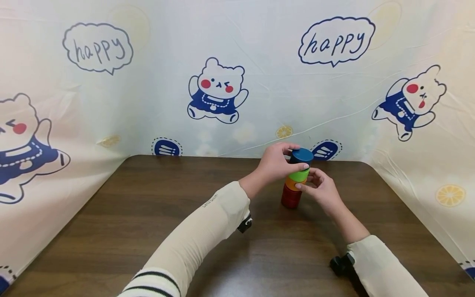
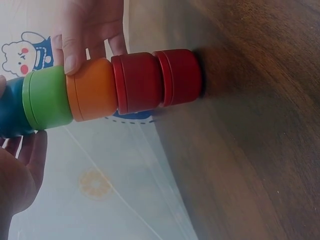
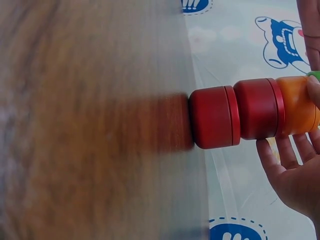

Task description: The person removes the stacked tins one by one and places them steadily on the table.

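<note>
A column of small round lidded canisters stands upright on the brown table. At the base is a red canister (image 3: 212,119), and a second red canister (image 3: 257,109) rests on it. Above come an orange canister (image 2: 93,90), a green canister (image 2: 49,98) and, on top, a blue canister (image 1: 302,155). My left hand (image 1: 276,163) grips the blue canister from the left, its thumb near the seam with the green one. My right hand (image 1: 324,192) holds the orange canister from the right, thumb on its near side. Fingers partly hide the blue and orange canisters.
The wooden table (image 1: 156,214) ends at a pale printed cloth (image 1: 163,99) hanging behind it, close beyond the stack. More cloth hangs at the left and right. A black wrist camera (image 1: 341,265) sits under the right sleeve.
</note>
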Demonstrator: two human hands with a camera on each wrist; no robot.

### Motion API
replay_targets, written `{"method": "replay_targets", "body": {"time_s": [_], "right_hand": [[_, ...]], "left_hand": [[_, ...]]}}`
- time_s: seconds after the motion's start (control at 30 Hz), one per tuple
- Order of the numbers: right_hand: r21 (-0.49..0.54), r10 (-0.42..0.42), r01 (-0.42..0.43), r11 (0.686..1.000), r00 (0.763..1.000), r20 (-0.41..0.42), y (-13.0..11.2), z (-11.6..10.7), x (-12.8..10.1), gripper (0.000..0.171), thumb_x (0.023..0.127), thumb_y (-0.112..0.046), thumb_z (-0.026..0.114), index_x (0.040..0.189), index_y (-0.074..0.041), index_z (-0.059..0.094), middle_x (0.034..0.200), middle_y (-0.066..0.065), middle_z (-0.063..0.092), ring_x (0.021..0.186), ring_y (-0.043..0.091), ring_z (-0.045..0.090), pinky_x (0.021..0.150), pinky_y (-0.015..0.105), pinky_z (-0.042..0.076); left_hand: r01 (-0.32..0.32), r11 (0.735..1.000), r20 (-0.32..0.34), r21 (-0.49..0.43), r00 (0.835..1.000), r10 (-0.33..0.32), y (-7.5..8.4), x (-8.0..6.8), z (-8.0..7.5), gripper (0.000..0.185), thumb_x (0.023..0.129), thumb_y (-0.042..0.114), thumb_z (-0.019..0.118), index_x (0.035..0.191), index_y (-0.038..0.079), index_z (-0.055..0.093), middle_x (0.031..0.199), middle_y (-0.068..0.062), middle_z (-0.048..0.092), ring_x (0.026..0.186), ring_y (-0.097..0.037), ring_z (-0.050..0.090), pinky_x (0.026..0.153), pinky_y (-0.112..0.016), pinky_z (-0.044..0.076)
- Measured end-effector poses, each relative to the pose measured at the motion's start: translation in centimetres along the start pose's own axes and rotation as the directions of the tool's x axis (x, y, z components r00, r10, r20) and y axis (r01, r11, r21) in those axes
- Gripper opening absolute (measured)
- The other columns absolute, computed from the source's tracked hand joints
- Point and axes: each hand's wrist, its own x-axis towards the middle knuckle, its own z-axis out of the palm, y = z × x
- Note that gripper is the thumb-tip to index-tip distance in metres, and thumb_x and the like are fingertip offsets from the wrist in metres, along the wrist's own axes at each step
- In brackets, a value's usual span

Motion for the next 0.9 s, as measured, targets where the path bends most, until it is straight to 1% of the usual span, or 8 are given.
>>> {"method": "replay_targets", "body": {"time_s": [0.17,0.4,0.47,0.63,0.9], "right_hand": [[0.009,-0.015,0.015,1.000,1.000,-0.002,-0.33,0.10,-0.21,0.060,0.087,-0.027,0.075,0.138,-0.009,0.047,0.130,0.013,0.055,0.119,0.026,0.052,0.098,0.031,0.046],[0.034,-0.018,0.019,0.999,1.000,-0.008,-0.11,0.27,-0.15,0.060,0.087,-0.026,0.076,0.137,-0.006,0.048,0.128,0.016,0.055,0.121,0.029,0.051,0.101,0.046,0.044],[0.040,-0.016,0.017,0.999,1.000,-0.012,-0.04,0.32,-0.11,0.061,0.086,-0.027,0.076,0.136,-0.005,0.048,0.127,0.016,0.055,0.120,0.029,0.051,0.102,0.048,0.043],[0.051,-0.011,0.012,0.999,1.000,-0.012,-0.04,0.35,-0.14,0.062,0.086,-0.028,0.077,0.136,-0.005,0.048,0.127,0.016,0.055,0.121,0.029,0.051,0.103,0.049,0.042],[0.058,0.001,-0.001,0.998,1.000,-0.007,-0.13,0.30,-0.23,0.062,0.086,-0.027,0.077,0.137,-0.005,0.048,0.129,0.017,0.054,0.121,0.030,0.050,0.103,0.050,0.042]], "left_hand": [[-0.008,1.000,-0.020,0.000,1.000,0.008,-0.14,-0.06,0.05,0.052,0.079,0.029,0.083,0.126,0.013,0.066,0.120,-0.002,0.063,0.104,-0.016,0.061,0.071,-0.019,0.054],[-0.010,1.000,-0.028,-0.012,1.000,0.010,-0.43,-0.17,-0.10,0.052,0.080,0.029,0.082,0.126,0.013,0.066,0.121,-0.003,0.063,0.106,-0.019,0.061,0.071,-0.019,0.054],[-0.007,1.000,-0.030,-0.015,1.000,0.007,-0.49,-0.23,-0.16,0.052,0.079,0.030,0.082,0.126,0.013,0.066,0.121,-0.002,0.063,0.105,-0.019,0.062,0.071,-0.020,0.054],[-0.003,1.000,-0.039,-0.026,0.999,0.002,-0.51,-0.43,-0.28,0.052,0.079,0.030,0.083,0.125,0.014,0.066,0.121,-0.002,0.063,0.103,-0.017,0.062,0.071,-0.020,0.055],[-0.037,0.998,-0.048,-0.056,0.998,0.034,-0.66,-0.83,-0.65,0.050,0.079,0.028,0.083,0.123,0.012,0.067,0.118,-0.002,0.063,0.099,-0.016,0.063,0.072,-0.019,0.055]]}}
